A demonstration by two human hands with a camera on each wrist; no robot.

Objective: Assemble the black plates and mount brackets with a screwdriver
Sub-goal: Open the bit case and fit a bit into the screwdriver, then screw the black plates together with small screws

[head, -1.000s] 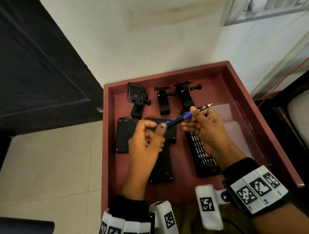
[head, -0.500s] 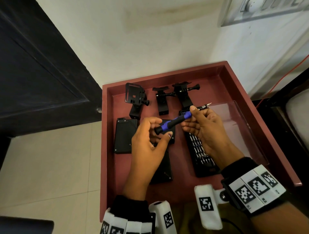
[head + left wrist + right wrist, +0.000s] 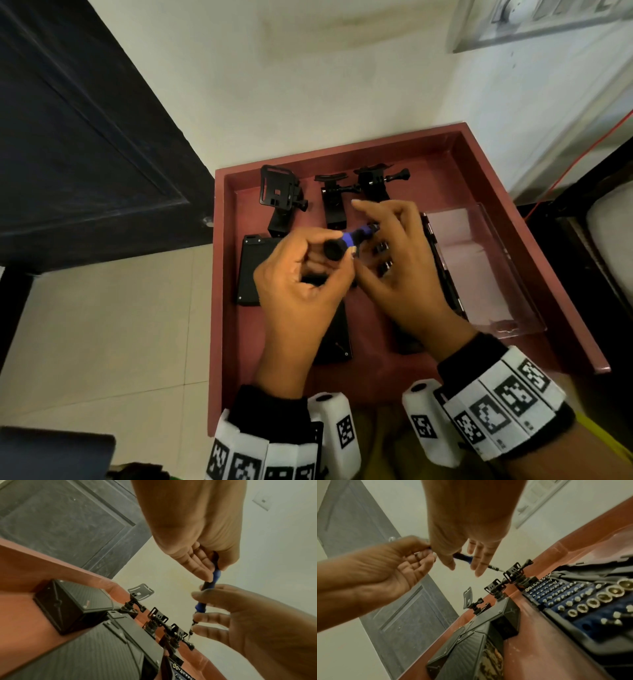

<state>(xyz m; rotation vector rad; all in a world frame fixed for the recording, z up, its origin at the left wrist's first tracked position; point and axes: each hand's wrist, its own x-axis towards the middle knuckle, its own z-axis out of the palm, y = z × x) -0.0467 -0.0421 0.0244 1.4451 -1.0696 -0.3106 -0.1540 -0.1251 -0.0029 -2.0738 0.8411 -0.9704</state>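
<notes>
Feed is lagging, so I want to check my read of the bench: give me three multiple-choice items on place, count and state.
1. Where do the black plastic mount brackets stand in the red-brown wooden tray?
A. along its far wall
B. along its near wall
C. outside it

2. How many brackets are there?
A. two
B. three
C. five

3. What is the state of the blue-and-black screwdriver?
A. lying flat in the tray
B. held in the air, with the left hand pinching its grip
C. driven into a bracket

Key:
1 A, since the head view shows them in a row against the far wall.
2 B, since three show side by side in every view.
3 B, since the left wrist view shows the fingers pinching the grip above the tray.
</notes>
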